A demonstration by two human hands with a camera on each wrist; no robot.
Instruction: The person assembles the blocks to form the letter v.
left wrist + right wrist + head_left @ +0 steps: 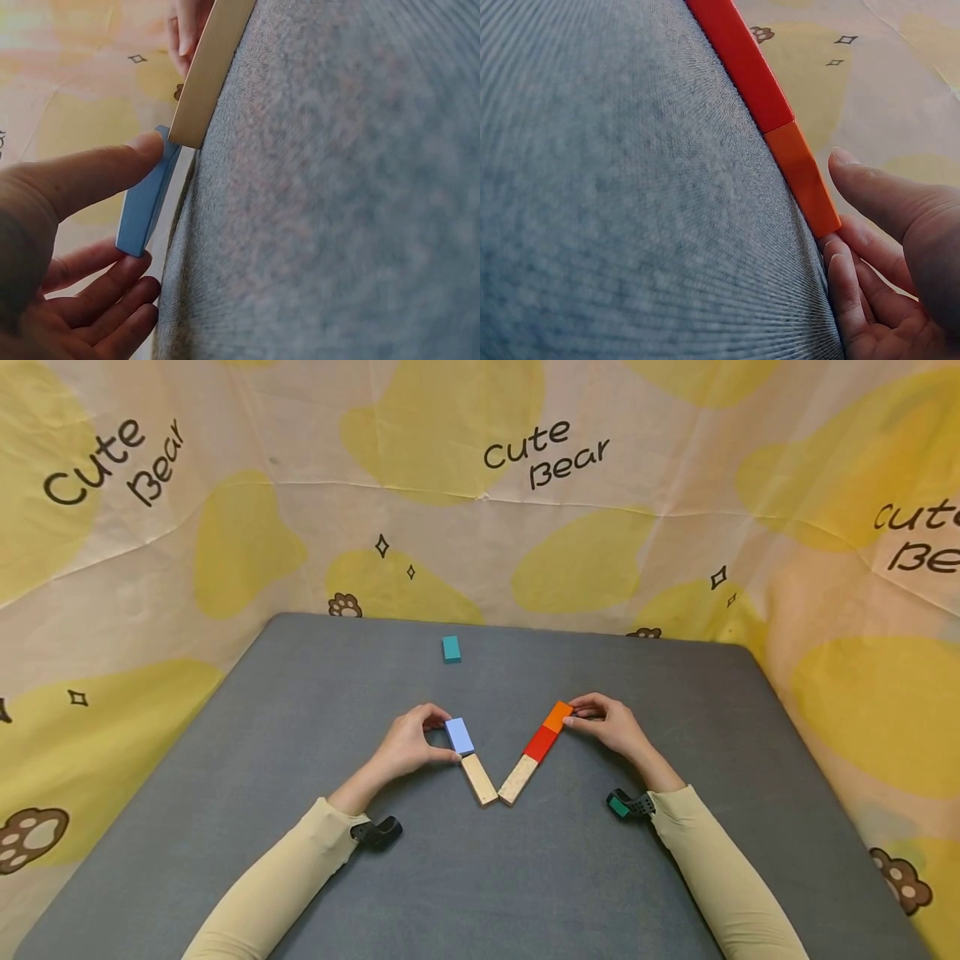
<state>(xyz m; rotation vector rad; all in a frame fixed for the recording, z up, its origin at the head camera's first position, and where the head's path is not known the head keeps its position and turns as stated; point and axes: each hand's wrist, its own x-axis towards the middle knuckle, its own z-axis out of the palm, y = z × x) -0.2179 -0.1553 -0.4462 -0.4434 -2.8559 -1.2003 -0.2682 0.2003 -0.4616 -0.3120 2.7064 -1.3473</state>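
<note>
On the grey table, several blocks form a V shape. My left hand point(408, 745) pinches a blue block point(460, 737) between thumb and fingers, at its two ends. That block meets the upper end of a plain wooden block point(479, 779), the left arm of the V. The right arm runs from another wooden block point(518, 779) through a red block point(540, 743) to an orange block point(557, 717). My right hand point(611, 725) is beside the orange block, fingertips at its outer end. In the right wrist view the thumb point(855, 169) stands apart from the orange block.
A teal block point(451, 649) lies alone near the back of the grey table point(337, 668). Behind and at the sides hangs a patterned cloth point(450, 460) with printed words. Each wrist wears a dark band, such as the left band point(377, 833).
</note>
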